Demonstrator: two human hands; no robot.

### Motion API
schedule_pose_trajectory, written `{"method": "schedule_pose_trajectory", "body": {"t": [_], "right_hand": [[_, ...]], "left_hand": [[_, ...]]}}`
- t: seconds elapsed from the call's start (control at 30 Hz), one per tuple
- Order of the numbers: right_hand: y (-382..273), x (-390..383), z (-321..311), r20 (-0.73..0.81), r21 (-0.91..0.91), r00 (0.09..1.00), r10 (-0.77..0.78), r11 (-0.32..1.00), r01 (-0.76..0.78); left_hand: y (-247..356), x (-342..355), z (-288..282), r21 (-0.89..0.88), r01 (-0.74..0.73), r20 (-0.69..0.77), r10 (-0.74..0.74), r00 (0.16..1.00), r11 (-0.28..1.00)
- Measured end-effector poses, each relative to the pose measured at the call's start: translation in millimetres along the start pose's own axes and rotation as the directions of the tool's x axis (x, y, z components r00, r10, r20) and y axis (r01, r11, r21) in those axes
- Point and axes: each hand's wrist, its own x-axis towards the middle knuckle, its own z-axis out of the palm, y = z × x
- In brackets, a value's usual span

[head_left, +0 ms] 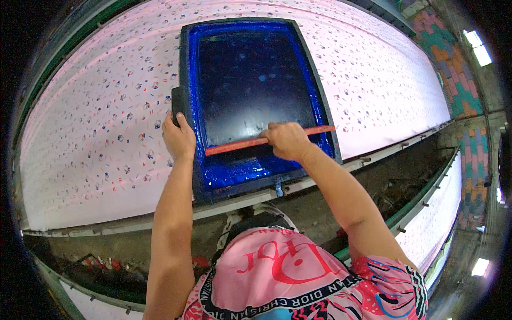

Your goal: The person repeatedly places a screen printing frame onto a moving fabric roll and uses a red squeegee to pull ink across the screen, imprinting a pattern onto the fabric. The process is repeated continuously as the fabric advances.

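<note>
A dark-framed printing screen (pixel 185 69) lies flat on the patterned fabric, its mesh dark and shiny. Thick blue ink (pixel 234 172) coats the inner borders and pools along the near end. Across the near part of the mesh lies a long orange-red squeegee (pixel 229 145), slightly slanted, its right end higher in the picture. My right hand (pixel 287 141) is closed around the squeegee near its middle. At the screen's left side, my left hand (pixel 180 137) grips a black block (pixel 177 100) on the frame, thumb on top and fingers partly hidden.
White-pink fabric (pixel 101 138) with small scattered motifs covers the long table on both sides of the screen. A rail (pixel 133 214) with small stops runs along the near edge. Beyond an aisle, another fabric-covered table (pixel 434 213) stands at the right. A small metal clip (pixel 279 186) hangs at the frame's near edge.
</note>
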Motion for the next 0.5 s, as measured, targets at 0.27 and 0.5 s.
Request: {"method": "schedule_pose_trajectory", "body": {"t": [0.27, 0.5], "right_hand": [[-30, -73, 42, -0.111, -0.017, 0.993, -0.042, 0.999, 0.04], [-24, -108, 53, -0.271, 0.101, 0.951, -0.152, 0.978, 0.185]], "left_hand": [[18, -8, -7, 0.084, -0.018, 0.028, 0.015, 0.999, 0.996], [47, -13, -12, 0.066, 0.108, 0.105, -0.114, 0.988, 0.992]]}}
